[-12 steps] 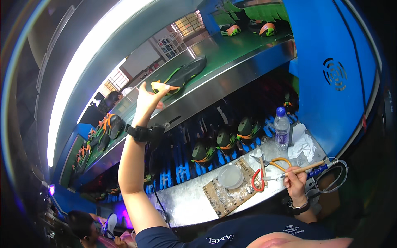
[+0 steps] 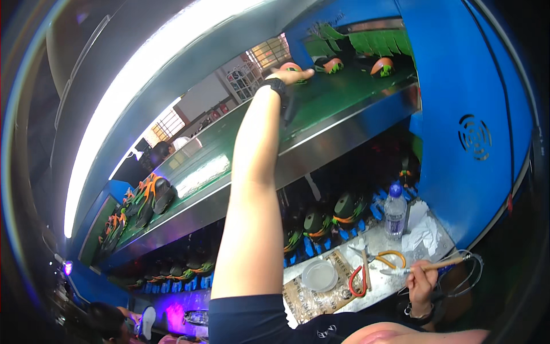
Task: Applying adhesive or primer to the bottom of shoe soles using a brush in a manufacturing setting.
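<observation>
My left arm reaches over the green conveyor belt (image 2: 326, 97). At its far side, my left hand (image 2: 289, 76) is against an orange, green and black shoe (image 2: 293, 67). The thumb stretches out to the right, apart from the shoe; the other fingers are partly hidden. A black band (image 2: 275, 86) is round the wrist. At the lower right my right hand (image 2: 422, 282) is closed round a wooden-handled tool (image 2: 446, 264) with a pale flat tip, above the metal bench (image 2: 375, 289). Red-handled and yellow-handled pliers (image 2: 391, 259) lie beside its tip.
A clear round tub (image 2: 319, 276) stands on brown printed paper. Behind my right hand are a water bottle (image 2: 395, 212) and crumpled white tissue (image 2: 425, 235). Shoes (image 2: 156, 198) line the belt's left; others (image 2: 346, 212) fill a lower rack. A co-worker (image 2: 109, 324) sits lower left.
My left hand has moved right and farther across the belt. The shoe it had by the heel now stands at the far side, near two others. My right hand still holds the tool.
</observation>
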Demonstrator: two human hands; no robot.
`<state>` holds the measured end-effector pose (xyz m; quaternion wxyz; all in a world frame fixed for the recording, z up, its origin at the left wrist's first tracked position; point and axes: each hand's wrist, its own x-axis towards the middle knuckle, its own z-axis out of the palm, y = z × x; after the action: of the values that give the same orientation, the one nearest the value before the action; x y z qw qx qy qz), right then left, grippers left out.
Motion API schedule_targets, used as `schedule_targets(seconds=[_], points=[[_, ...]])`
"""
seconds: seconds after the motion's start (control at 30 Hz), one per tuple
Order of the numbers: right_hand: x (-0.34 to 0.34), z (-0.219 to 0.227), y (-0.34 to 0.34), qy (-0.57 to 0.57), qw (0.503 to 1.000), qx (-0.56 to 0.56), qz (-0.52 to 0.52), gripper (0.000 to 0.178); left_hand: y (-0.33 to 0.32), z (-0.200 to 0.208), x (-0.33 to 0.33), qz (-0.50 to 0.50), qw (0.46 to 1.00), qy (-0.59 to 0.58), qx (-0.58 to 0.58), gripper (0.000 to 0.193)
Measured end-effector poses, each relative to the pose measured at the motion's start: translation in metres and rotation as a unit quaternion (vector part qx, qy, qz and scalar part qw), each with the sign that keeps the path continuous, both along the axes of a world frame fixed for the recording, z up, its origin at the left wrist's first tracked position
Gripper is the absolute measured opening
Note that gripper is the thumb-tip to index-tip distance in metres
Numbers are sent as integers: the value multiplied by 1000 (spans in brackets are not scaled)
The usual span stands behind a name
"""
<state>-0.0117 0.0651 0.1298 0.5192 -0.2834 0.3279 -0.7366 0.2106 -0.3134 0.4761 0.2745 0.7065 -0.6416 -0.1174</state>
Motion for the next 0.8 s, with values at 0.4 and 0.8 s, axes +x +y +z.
schedule_targets(seconds=[0.4,0.8], points=[[8,-17,-9,-14,998,-21,55,16,154,-25,343,211,932,-293,-13,84],[26,-8,17,29,998,-46,10,17,187,-59,342,335,922,-178,-81,94]])
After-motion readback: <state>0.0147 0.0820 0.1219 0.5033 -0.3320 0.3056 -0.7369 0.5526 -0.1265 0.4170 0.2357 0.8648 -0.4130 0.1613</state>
